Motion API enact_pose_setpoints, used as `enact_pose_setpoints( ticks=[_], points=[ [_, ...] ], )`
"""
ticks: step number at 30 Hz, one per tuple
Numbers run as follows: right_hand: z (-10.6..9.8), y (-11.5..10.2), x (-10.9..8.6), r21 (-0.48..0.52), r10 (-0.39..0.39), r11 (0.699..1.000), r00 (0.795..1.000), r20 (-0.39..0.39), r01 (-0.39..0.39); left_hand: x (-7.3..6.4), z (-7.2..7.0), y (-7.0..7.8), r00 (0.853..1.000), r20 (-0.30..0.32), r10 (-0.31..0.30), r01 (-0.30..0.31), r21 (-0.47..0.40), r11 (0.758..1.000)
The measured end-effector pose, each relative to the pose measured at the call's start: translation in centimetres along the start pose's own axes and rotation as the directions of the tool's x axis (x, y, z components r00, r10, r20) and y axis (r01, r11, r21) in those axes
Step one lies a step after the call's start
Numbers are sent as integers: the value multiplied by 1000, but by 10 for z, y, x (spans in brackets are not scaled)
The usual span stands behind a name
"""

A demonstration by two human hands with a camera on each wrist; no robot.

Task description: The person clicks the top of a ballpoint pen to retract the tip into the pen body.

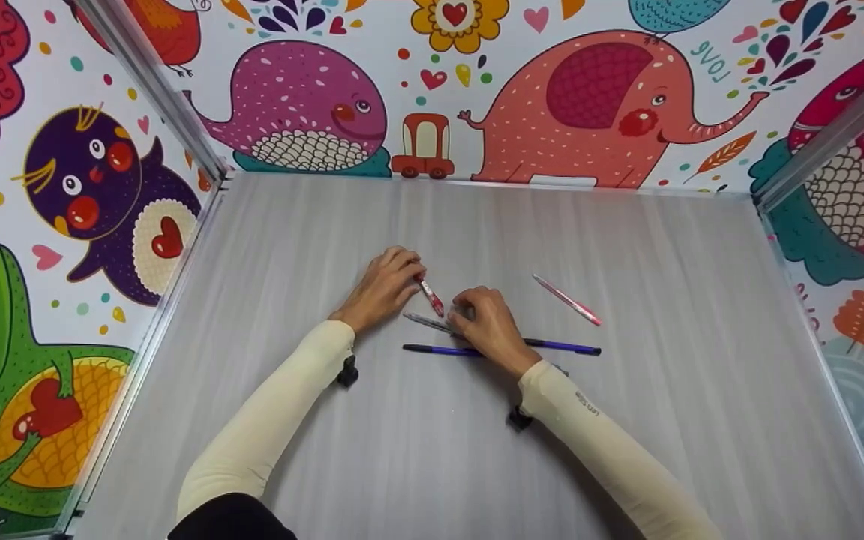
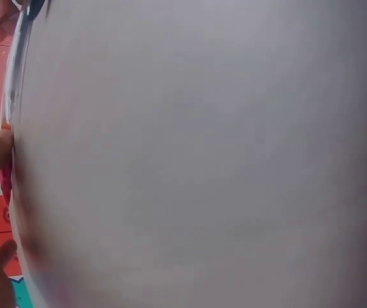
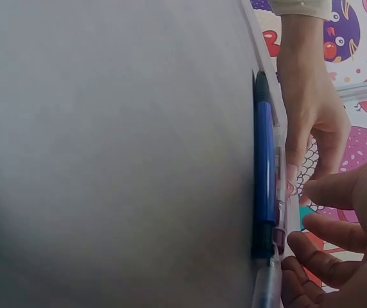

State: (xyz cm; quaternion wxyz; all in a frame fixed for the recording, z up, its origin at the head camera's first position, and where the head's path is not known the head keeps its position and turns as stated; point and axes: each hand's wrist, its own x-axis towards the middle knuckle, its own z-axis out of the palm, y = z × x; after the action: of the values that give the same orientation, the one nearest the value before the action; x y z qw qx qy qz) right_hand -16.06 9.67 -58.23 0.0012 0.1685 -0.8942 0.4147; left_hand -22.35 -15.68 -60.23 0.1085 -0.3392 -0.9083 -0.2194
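My left hand (image 1: 385, 285) pinches one end of a red-and-white pen (image 1: 430, 297) just above the table. In the left wrist view only fingers (image 2: 0, 151) show at the left edge, against the pen's red part. My right hand (image 1: 486, 322) hovers over several pens, close to the red pen's other end. Its fingers (image 3: 337, 192) are loosely bent and apart, with nothing visible between them. Beneath it lie a clear grey pen (image 1: 424, 322) and a blue pen (image 1: 439, 349), both partly hidden. Another blue pen (image 1: 571, 346) lies right of that hand.
A pink-red pen (image 1: 567, 300) lies apart on the right of the grey wood-grain table (image 1: 432, 450). Printed cartoon panels (image 1: 589, 112) stand behind and at both sides, with metal frame posts (image 1: 169, 90) at the corners.
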Motion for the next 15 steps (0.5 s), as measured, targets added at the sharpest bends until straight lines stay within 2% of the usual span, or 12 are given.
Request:
enact_pose_setpoints(
  ticks=[9,15],
  points=[
    [11,-4,5,-108,54,993,998,-16,-55,5,-3,-6,998,57,-22,22,-4,1000],
    [15,-4,7,-162,65,984,997,-33,-70,7,-1,-6,1000,26,-13,13,-20,1000]
  ],
)
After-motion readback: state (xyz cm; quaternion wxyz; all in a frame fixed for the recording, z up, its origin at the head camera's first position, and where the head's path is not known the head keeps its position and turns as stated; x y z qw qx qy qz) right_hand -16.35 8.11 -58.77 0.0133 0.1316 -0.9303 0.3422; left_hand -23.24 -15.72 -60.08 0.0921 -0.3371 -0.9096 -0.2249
